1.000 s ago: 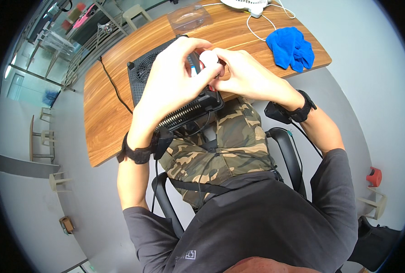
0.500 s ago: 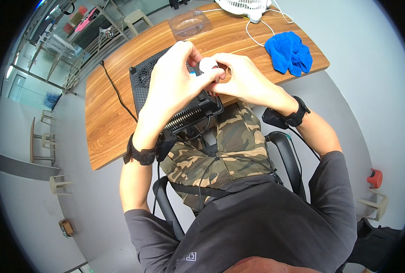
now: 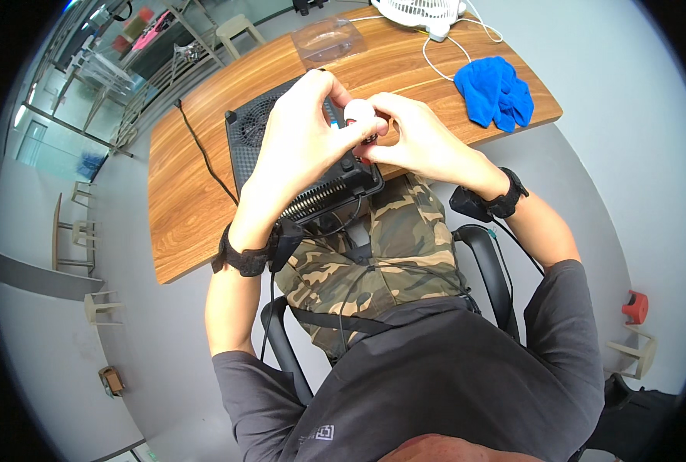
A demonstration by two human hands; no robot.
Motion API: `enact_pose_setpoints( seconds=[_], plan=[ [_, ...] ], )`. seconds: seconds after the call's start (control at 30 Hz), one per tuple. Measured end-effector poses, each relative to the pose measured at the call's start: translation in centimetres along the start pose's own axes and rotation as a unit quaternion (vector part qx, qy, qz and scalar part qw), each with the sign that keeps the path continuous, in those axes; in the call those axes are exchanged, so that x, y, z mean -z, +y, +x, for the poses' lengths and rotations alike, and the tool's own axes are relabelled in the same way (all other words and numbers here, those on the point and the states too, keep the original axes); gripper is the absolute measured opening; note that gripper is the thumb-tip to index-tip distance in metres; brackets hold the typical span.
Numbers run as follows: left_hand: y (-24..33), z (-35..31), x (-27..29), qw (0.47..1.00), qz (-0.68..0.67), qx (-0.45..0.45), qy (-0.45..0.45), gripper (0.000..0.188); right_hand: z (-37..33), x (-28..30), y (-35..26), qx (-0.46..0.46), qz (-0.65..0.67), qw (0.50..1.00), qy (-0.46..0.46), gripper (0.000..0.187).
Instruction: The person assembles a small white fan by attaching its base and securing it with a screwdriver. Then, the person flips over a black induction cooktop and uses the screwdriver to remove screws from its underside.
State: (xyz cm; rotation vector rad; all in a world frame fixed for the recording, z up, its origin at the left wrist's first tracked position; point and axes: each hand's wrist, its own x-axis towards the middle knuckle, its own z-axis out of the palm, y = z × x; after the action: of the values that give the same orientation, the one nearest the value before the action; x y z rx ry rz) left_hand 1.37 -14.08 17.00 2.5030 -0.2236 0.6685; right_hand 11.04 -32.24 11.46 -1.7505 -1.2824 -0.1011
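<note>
Grey flr (image 3: 166, 339), pale wall R (image 3: 628, 115), wood-grain tbl (image 3: 185, 223), beige stool L (image 3: 100, 306), glass upper L (image 3: 50, 162)

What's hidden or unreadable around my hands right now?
- Head view: the lower part of the white-topped object, covered by fingers of the left hand and right hand.
- Head view: part of the black fan-grilled device, behind the left hand and forearm.
- Head view: where the black cable ends, hidden behind the left forearm.
- Head view: the top of the white fan, cut off by the upper edge.
</note>
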Motion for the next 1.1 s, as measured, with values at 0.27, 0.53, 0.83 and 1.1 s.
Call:
enact_pose_setpoints(
  seconds=[0.27, 0.53, 0.83, 1.1],
  plan=[
    [-0.6, 0.0, -0.9, 0.995, -0.062, -0.081, 0.007, 0.035, 0.1, 0.2, -0.5, -0.049, 0.044, 0.997, -0.040, 0.033],
    [-0.8, 0.1, -0.8, 0.999, -0.020, -0.026, 0.013, 0.045, 0.2, 0.0, -0.3, -0.006, -0.011, 1.000, -0.001, 0.031],
    [-0.6, 0.2, -0.7, 0.990, -0.079, -0.118, -0.007, 0.029, 0.7, 0.8, -1.9, -0.111, -0.019, 0.987, -0.112, 0.034],
    [-0.6, 0.4, -0.6, 0.994, -0.043, -0.103, 0.008, 0.029, 1.0, 0.5, -1.3, -0.047, 0.012, 0.998, -0.044, 0.040]
  ],
)
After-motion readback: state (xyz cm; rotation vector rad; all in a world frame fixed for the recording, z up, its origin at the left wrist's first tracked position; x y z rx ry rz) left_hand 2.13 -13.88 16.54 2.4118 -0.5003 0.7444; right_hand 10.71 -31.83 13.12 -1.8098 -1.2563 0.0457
